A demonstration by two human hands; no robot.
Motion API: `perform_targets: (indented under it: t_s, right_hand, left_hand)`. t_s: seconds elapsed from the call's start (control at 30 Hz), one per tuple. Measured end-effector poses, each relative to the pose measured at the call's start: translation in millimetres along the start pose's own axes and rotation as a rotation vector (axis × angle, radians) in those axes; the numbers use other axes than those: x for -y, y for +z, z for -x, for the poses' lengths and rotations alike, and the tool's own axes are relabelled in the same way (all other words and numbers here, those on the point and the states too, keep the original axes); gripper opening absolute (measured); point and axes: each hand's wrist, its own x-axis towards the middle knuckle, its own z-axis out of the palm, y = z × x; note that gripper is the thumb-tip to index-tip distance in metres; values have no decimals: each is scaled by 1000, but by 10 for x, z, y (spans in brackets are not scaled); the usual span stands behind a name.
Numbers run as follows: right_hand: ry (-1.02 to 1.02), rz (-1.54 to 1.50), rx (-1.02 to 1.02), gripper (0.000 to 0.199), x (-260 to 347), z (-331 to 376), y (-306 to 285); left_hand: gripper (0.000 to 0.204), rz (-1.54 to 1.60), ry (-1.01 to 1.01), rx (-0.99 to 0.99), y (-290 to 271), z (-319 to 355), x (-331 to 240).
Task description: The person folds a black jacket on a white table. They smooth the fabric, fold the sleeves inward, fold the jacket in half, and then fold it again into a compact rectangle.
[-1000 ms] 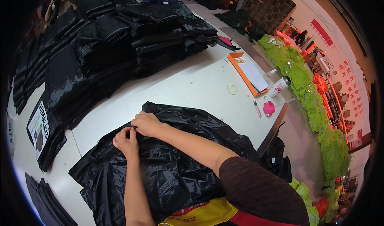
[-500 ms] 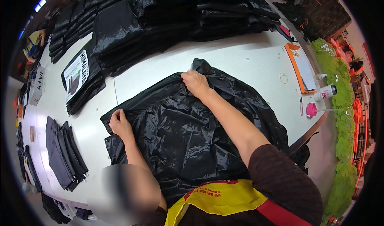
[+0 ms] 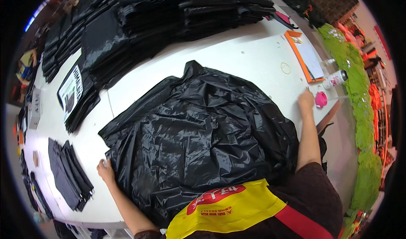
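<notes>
A large, crumpled, shiny black garment (image 3: 194, 133) lies spread over the white table in front of me. My left hand (image 3: 105, 170) is at its lower left edge, with thumb and fingers closed on the corner. Far to the right, beyond the fabric, my right hand (image 3: 306, 102) rests on the table beside a pink round lid (image 3: 321, 99). Its fingers are closed around small thread snips (image 3: 307, 88); only the dark tip shows past them, and the rest is hidden by the hand.
Tall stacks of folded black garments (image 3: 152, 23) line the far side, with a labelled package (image 3: 72, 88) at their left end. Dark folded pieces (image 3: 69, 173) lie left. An orange clipboard (image 3: 298, 55) and a white bottle (image 3: 335, 79) stand by the right edge; green material (image 3: 357, 103) lies beyond.
Both hands have left the garment's upper edge. My left hand moved down to its left corner, and my right hand swung right onto the snips. The view has shifted slightly.
</notes>
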Motion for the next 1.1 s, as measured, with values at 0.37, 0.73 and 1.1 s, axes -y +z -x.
perform_targets:
  t_s: [0.37,0.73,1.1]
  right_hand:
    - [-246,48,25,29,-981,-791,780]
    - [-347,-1624,1170,36,705,419,-732]
    - [-1527,-624,965,37,3692,3628,-1877]
  left_hand:
    - [39,703,-299,383,-287,78,-281]
    - [17,1203,-255,-200,-252,591,-516]
    - [13,770,-24,-238,-484,811,-848]
